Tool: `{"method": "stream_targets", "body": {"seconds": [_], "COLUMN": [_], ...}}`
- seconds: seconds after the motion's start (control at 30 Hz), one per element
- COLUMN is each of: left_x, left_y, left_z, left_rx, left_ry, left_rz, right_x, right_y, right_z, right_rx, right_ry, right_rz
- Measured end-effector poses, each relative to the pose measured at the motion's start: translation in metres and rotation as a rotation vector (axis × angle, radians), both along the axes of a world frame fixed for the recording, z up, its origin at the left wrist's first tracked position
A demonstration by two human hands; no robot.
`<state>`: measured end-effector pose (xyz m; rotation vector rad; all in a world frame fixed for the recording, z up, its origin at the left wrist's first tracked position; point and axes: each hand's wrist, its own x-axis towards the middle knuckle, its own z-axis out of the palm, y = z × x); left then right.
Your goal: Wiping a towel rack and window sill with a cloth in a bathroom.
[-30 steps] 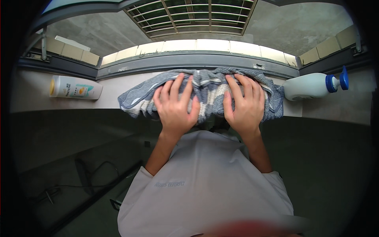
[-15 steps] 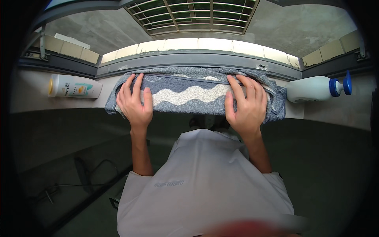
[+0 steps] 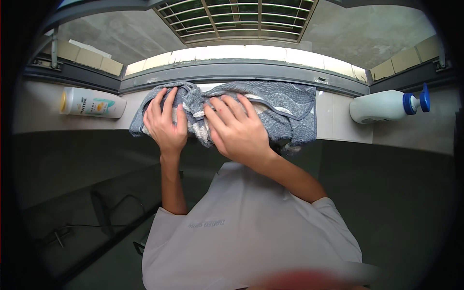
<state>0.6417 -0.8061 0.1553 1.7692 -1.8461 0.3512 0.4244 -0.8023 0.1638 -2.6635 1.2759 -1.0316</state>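
A blue-grey towel (image 3: 285, 104) with cream wavy bands lies on the white ledge, bunched into a thick crumpled ridge at its middle. My left hand (image 3: 166, 123) rests on the towel's left end, its fingers apart and thumb on top. Beside it, my right hand (image 3: 237, 128) reaches across to the bunched middle, fingers bent over the gathered cloth. Its thumb is hidden. Right of that hand, the towel spreads flatter, with one edge folded over and a bit hanging past the ledge's near edge.
A white bottle with a yellow cap (image 3: 94, 102) lies on its side at the left of the ledge (image 3: 344, 116). At the right lies a white pump bottle with a blue top (image 3: 379, 106). Behind runs a grey window frame (image 3: 241, 72), with a metal grille (image 3: 237, 21) beyond.
My right hand has moved left, pushing the towel's right part toward my left hand and bunching it. The towel's right end has drawn away from the pump bottle. My left hand stays in place.
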Motion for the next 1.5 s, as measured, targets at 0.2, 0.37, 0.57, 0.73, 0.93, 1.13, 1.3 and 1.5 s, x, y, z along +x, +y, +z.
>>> {"method": "stream_targets", "body": {"seconds": [0.2, 0.37, 0.57, 0.73, 0.93, 1.13, 1.3, 1.5], "left_x": [0.006, -0.001, -0.029, -0.085, -0.112, -0.049, 0.008, 0.003], "left_y": [0.004, 0.002, 0.006, 0.013, 0.014, 0.006, 0.003, 0.003], "left_z": [-0.002, 0.0, 0.001, 0.006, 0.011, 0.013, 0.009, 0.005], "left_rx": [-0.016, -0.017, 0.006, 0.05, 0.061, 0.078, 0.066, 0.022], "left_ry": [0.018, 0.02, -0.03, -0.028, 0.01, -0.018, 0.018, -0.007], "left_rz": [-0.01, -0.005, -0.015, -0.173, -0.319, -0.204, -0.053, -0.023], "right_x": [-0.064, -0.113, -0.104, -0.104, -0.105, -0.107, -0.104, -0.097], "right_y": [0.001, 0.009, 0.006, 0.006, 0.006, 0.006, 0.005, 0.004], "right_z": [0.009, 0.007, 0.003, 0.002, 0.004, 0.004, 0.004, 0.002], "right_rx": [0.057, 0.003, -0.041, -0.044, -0.045, -0.029, -0.042, -0.05], "right_ry": [-0.059, -0.03, -0.024, -0.02, -0.014, -0.027, -0.027, 0.002], "right_rz": [-0.176, -0.355, -0.407, -0.41, -0.4, -0.405, -0.397, -0.413]}}
